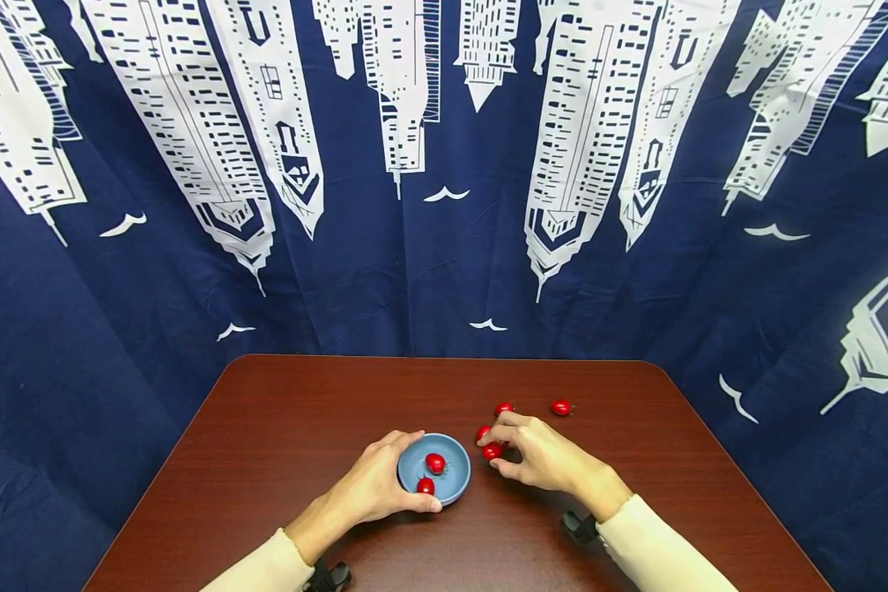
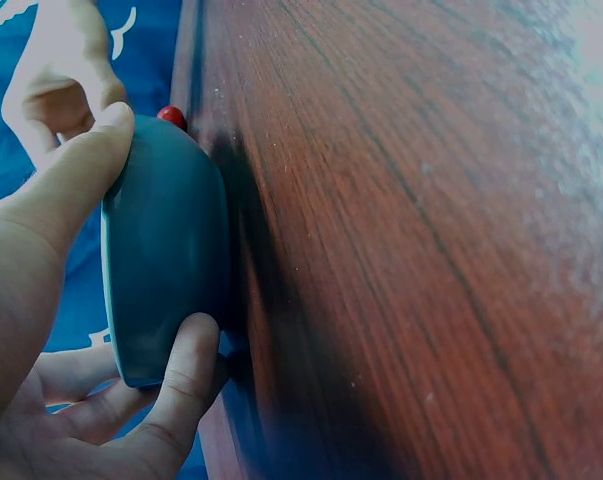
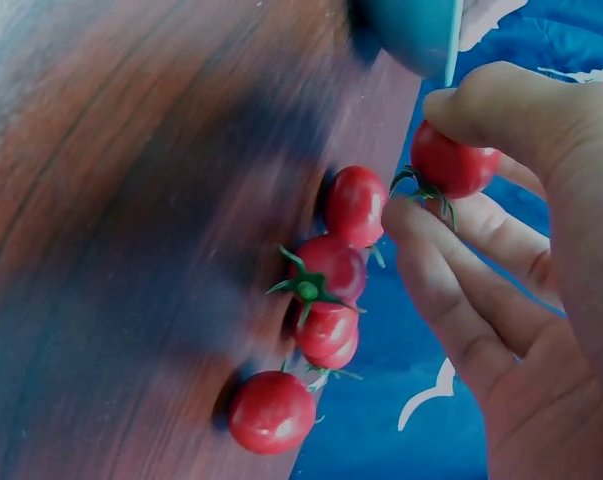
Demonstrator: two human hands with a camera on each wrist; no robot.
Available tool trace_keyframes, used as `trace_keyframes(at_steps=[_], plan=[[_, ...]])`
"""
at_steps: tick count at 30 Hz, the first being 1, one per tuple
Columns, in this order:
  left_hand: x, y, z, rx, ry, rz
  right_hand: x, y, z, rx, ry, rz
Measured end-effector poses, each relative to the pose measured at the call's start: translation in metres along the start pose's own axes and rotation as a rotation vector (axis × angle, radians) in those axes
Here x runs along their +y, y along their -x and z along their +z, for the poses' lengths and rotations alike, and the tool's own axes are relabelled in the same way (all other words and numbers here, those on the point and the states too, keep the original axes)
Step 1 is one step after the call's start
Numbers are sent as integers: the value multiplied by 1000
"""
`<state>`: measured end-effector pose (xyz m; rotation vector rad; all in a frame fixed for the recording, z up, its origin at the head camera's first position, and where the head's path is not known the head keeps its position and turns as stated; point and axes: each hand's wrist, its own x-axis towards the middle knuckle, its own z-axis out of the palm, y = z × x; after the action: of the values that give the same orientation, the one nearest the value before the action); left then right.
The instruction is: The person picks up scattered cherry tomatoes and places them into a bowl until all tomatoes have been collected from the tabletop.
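A small blue bowl [image 1: 455, 487] stands on the table with two red cherry tomatoes [image 1: 435, 464] inside. My left hand [image 1: 381, 485] grips its left side, thumb along the near rim and fingers round the far side. Beyond the bowl's right edge is my right hand [image 1: 536, 452], pinching a cherry tomato [image 3: 453, 165] with a green stem between thumb and fingers. Below those fingers, in the right wrist view, several loose cherry tomatoes [image 3: 328, 268] lie close together on the wood. The palm partly covers this group in the head view.
A brown wooden table [image 1: 326, 403] spreads under both hands. One cherry tomato [image 1: 561, 408] lies apart at the back right. Behind the table hangs a dark blue cloth [image 1: 385, 271] printed with white buildings and birds.
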<state>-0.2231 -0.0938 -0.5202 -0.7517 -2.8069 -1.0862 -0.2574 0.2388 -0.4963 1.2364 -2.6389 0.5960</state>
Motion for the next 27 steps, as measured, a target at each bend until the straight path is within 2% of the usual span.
trace_keyframes(at_steps=[4,19,27], plan=[[-1,0,0,-2,-4,5,-6,-2,-2,5,-42,-11],[-1,0,1,-20,9,-9,-31,-13,-6,14,-68,-78],[-1,0,0,-28,3,-7,-42,-19,-4,5,-4,-114]])
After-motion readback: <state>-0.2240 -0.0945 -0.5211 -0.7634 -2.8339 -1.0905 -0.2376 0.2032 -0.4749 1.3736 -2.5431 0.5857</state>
